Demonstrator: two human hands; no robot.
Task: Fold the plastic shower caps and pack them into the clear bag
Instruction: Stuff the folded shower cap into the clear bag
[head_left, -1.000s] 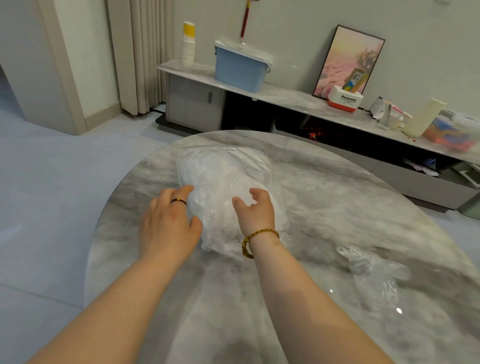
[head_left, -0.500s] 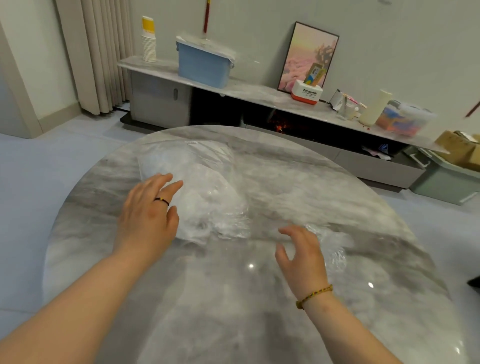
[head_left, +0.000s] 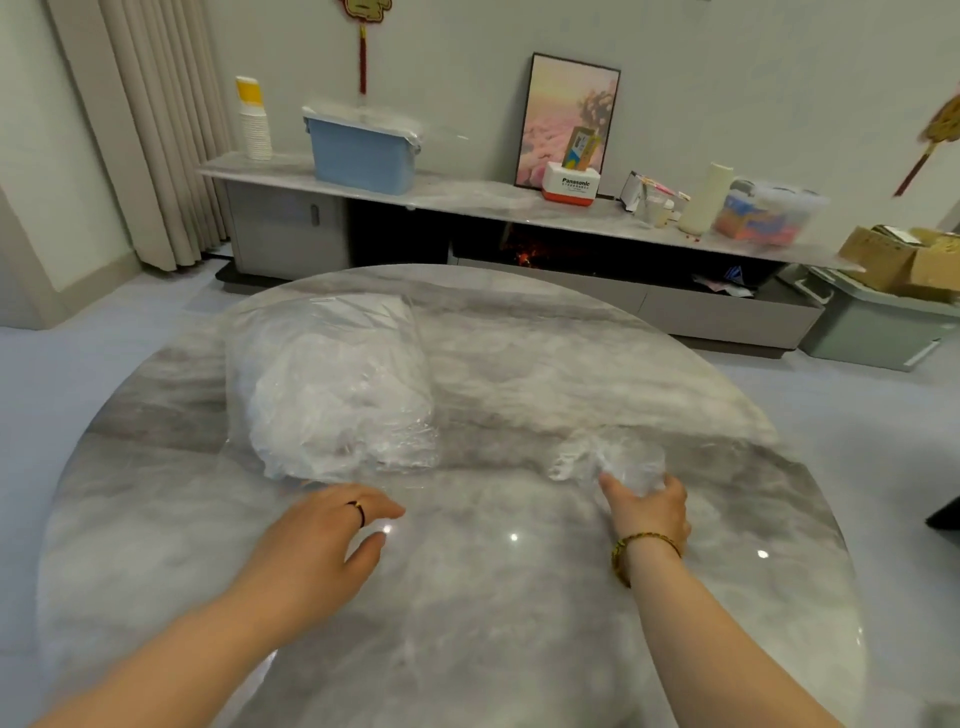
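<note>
A clear bag (head_left: 332, 395) stuffed with white folded shower caps lies on the left half of the round marble table (head_left: 519, 597). A loose crumpled shower cap (head_left: 608, 454) lies to its right. My right hand (head_left: 649, 512) rests on the near edge of that cap, thumb out to the left, the fingers hidden beneath the plastic. My left hand (head_left: 327, 530), wearing a ring, hovers relaxed just in front of the bag's near edge, holding nothing.
Behind the table runs a low marble-topped cabinet (head_left: 467, 197) with a blue bin (head_left: 361, 153), a stack of paper cups (head_left: 253, 122), a framed picture (head_left: 569, 119) and small items. Cardboard boxes (head_left: 904, 257) and a green bin (head_left: 872, 327) stand at the right.
My right hand left the bag, moved right and reached the loose shower cap. My left hand pulled back off the bag toward me.
</note>
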